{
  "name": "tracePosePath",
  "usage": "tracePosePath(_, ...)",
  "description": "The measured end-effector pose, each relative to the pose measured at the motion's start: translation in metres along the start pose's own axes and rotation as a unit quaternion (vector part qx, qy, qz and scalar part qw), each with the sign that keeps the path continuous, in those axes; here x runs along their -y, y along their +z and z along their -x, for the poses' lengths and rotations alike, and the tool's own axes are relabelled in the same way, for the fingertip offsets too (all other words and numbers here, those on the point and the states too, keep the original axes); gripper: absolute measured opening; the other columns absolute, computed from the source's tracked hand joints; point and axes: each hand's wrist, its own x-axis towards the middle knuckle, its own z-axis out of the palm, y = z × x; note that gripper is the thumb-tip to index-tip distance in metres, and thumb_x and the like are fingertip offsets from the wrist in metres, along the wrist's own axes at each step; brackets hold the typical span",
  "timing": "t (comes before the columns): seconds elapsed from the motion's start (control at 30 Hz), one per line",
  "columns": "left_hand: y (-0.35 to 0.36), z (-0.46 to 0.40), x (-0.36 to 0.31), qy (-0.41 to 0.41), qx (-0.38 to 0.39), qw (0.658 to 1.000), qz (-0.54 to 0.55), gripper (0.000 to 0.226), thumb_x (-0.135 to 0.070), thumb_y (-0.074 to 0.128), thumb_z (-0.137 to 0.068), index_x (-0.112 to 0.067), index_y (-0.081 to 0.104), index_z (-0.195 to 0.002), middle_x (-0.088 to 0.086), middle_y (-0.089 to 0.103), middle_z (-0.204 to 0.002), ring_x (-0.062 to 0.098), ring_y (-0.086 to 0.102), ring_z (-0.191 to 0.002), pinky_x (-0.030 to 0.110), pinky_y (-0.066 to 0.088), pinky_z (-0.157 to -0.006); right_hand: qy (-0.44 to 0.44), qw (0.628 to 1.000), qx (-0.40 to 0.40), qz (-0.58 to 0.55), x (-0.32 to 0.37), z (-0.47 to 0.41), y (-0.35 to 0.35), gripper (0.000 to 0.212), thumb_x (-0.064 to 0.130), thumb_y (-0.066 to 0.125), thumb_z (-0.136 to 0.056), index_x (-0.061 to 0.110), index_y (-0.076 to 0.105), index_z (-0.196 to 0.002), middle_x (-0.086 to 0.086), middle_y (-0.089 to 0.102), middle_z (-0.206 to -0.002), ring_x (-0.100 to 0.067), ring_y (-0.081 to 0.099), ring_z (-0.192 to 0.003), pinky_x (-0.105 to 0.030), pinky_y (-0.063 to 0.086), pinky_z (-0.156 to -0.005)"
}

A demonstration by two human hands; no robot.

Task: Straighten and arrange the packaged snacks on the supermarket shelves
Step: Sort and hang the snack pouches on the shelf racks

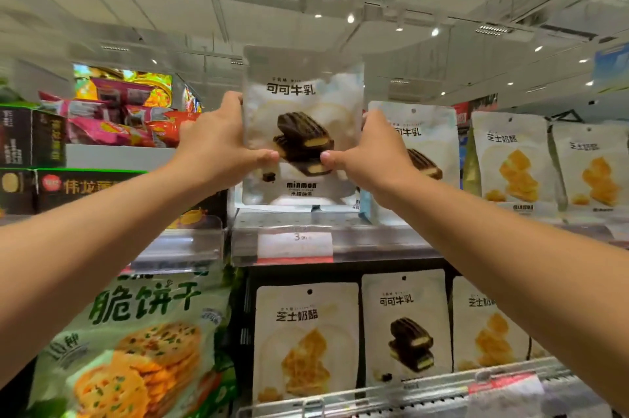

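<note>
- Green cracker bag (136, 346): lower shelf, far left, well below your arms
- Left hand (218, 142): thumb across the front and fingers curled behind, gripping the left edge of the cocoa snack pouch
- Cocoa snack pouch (303, 104): held upright between both your hands, long axis vertical, bottom edge just above the top shelf (289, 223) and its price tag (294, 242); each hand equally near, so setting it down looks like a straight drop
- Right hand (371, 155): gripping the right edge the same way
- Second cocoa pouch (425, 145): standing just right of your right hand
- Cheese pouches (514, 159): upright further right
</note>
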Motion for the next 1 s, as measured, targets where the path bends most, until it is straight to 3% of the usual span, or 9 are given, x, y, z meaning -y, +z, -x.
tracePosePath(0.1,0.008,0.004,0.001,0.01,-0.002,0.996,-0.087,0.067,-0.057,0.073,-0.073,-0.016,0.041,-0.116,0.006,0.065,-0.091,0.035,0.059,-0.101,0.038,0.024,-0.076,0.02,0.999,0.011,0.024,-0.011,0.0,0.005,0.05,0.029,0.081,-0.074,0.016,0.046,-0.108,0.0,0.058,-0.099,-0.017,0.056,-0.087,-0.032,0.046,-0.065)
tracePosePath(0.2,0.015,0.008,0.003,0.011,0.018,0.993,-0.115,0.059,-0.061,0.068,-0.075,-0.019,0.037,-0.103,-0.008,0.049,-0.068,0.031,0.059,-0.09,0.039,0.021,-0.076,0.03,0.998,0.021,0.056,-0.016,0.003,0.009,0.048,0.032,0.08,-0.076,0.018,0.042,-0.102,0.005,0.049,-0.088,-0.008,0.047,-0.075,-0.027,0.033,-0.053)
tracePosePath(0.37,0.021,0.008,0.009,0.007,0.044,0.99,-0.135,0.059,-0.067,0.063,-0.075,-0.021,0.041,-0.104,-0.002,0.057,-0.085,0.029,0.056,-0.098,0.041,0.025,-0.082,0.05,0.997,0.04,0.041,-0.02,0.003,0.011,0.045,0.029,0.081,-0.076,0.018,0.046,-0.102,0.0,0.055,-0.094,-0.018,0.056,-0.082,-0.036,0.05,-0.064)
tracePosePath(0.57,0.021,0.01,0.011,0.016,0.069,0.979,-0.189,0.069,-0.074,0.052,-0.077,-0.016,0.042,-0.114,-0.001,0.059,-0.079,0.026,0.053,-0.088,0.045,0.026,-0.088,0.048,0.995,0.061,0.069,-0.022,0.007,0.012,0.039,0.03,0.077,-0.079,0.016,0.054,-0.108,-0.002,0.061,-0.099,-0.021,0.059,-0.088,-0.041,0.053,-0.074)
tracePosePath(0.67,0.018,0.014,0.008,0.002,0.085,0.969,-0.234,0.098,-0.076,0.047,-0.079,-0.005,0.022,-0.142,0.008,0.063,-0.096,0.031,0.054,-0.105,0.046,0.026,-0.093,0.054,0.993,0.072,0.075,-0.018,0.011,0.008,0.037,0.029,0.076,-0.081,0.015,0.058,-0.11,-0.004,0.064,-0.102,-0.022,0.06,-0.092,-0.044,0.054,-0.081)
tracePosePath(0.73,0.011,0.021,0.004,0.012,0.06,0.972,-0.226,0.101,-0.073,0.048,-0.08,-0.008,0.013,-0.15,0.012,0.06,-0.116,0.032,0.047,-0.119,0.046,0.026,-0.095,0.044,0.992,0.076,0.091,-0.014,0.019,0.002,0.042,0.03,0.073,-0.083,0.013,0.057,-0.118,-0.007,0.064,-0.11,-0.024,0.06,-0.099,-0.043,0.052,-0.087)
tracePosePath(0.87,0.011,0.071,0.003,0.184,-0.081,0.973,-0.113,0.062,-0.047,0.051,-0.088,-0.012,0.044,-0.139,0.011,0.053,-0.135,0.032,0.044,-0.128,0.048,0.031,-0.098,-0.136,0.976,0.039,0.167,-0.015,0.068,-0.01,0.058,0.028,0.058,-0.09,0.013,0.038,-0.142,-0.007,0.053,-0.138,-0.021,0.05,-0.124,-0.029,0.04,-0.101)
tracePosePath(0.93,0.023,0.104,0.006,0.235,-0.097,0.96,-0.119,0.054,-0.041,0.051,-0.088,-0.011,0.053,-0.133,0.011,0.053,-0.138,0.032,0.046,-0.13,0.048,0.034,-0.098,-0.221,0.957,0.053,0.18,-0.023,0.095,-0.006,0.054,0.026,0.053,-0.089,0.015,0.042,-0.141,-0.002,0.051,-0.141,-0.014,0.044,-0.129,-0.021,0.03,-0.106)
tracePosePath(1.0,0.037,0.126,0.013,0.247,-0.074,0.955,-0.148,0.051,-0.039,0.05,-0.092,-0.009,0.056,-0.132,0.013,0.052,-0.14,0.032,0.047,-0.131,0.048,0.035,-0.1,-0.248,0.944,0.073,0.206,-0.038,0.11,0.003,0.05,0.021,0.054,-0.091,0.012,0.046,-0.139,-0.005,0.046,-0.145,-0.016,0.037,-0.136,-0.023,0.022,-0.113)
